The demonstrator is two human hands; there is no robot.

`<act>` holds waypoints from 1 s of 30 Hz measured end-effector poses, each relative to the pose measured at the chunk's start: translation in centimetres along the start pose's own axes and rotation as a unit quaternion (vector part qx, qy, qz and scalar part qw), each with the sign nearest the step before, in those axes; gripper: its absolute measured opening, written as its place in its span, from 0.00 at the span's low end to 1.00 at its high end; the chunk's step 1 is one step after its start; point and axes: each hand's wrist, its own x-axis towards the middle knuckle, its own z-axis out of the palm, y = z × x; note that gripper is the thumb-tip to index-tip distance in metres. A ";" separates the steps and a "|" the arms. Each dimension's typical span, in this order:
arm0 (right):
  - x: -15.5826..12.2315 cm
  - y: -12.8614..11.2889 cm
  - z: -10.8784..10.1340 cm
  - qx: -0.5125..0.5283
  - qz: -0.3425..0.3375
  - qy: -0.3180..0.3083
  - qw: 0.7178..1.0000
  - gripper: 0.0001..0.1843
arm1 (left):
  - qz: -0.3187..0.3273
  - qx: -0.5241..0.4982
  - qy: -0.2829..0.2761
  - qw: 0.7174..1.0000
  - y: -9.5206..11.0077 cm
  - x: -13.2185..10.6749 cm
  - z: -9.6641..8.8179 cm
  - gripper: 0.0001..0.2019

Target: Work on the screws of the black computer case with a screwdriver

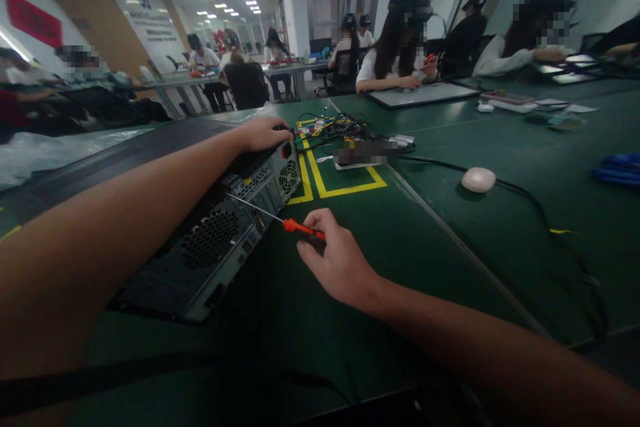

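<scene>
A desktop computer case (pixel 215 240) lies on its side on the green table (pixel 450 280), its rear panel with fan grilles facing me. My left hand (pixel 263 133) rests on the case's far top corner, fingers curled over the edge. My right hand (pixel 335 260) is closed around a screwdriver (pixel 280 220) with an orange-red handle. The thin metal shaft reaches left to the rear panel, its tip touching the panel near the middle.
Yellow tape lines (pixel 325 180) mark a rectangle beyond the case, with a tangle of cables (pixel 340 127) on it. A white mouse (pixel 479 179) with a black cord lies to the right. Several people sit at tables behind, one by a laptop (pixel 425 93).
</scene>
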 end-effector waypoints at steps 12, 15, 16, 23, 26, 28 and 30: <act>0.2 0.6 -0.1 -0.001 -0.007 -0.018 1.000 0.07 | 0.000 0.011 -0.009 1.000 -0.1 -0.1 -0.1 0.32; 0.2 0.6 -0.2 -0.002 -0.004 -0.015 1.000 0.07 | 0.001 0.008 -0.004 1.000 -0.1 0.0 -0.1 0.31; 0.2 0.5 -0.2 -0.001 -0.002 -0.015 1.000 0.07 | 0.002 0.007 -0.005 1.000 -0.1 0.0 -0.1 0.31; 0.2 0.2 -0.3 0.007 0.002 -0.011 1.000 0.06 | -0.003 0.009 -0.004 1.000 -0.1 -0.1 -0.1 0.30; 0.2 0.2 -0.2 0.005 0.006 -0.014 1.000 0.07 | 0.000 0.010 -0.002 1.000 -0.2 0.0 0.0 0.30; 0.2 0.2 -0.2 0.003 0.008 -0.016 1.000 0.06 | 0.003 0.011 -0.003 1.000 -0.3 0.0 0.0 0.31; 0.2 0.2 -0.2 0.002 0.006 -0.015 1.000 0.06 | 0.005 0.010 -0.004 1.000 -0.3 0.1 0.0 0.32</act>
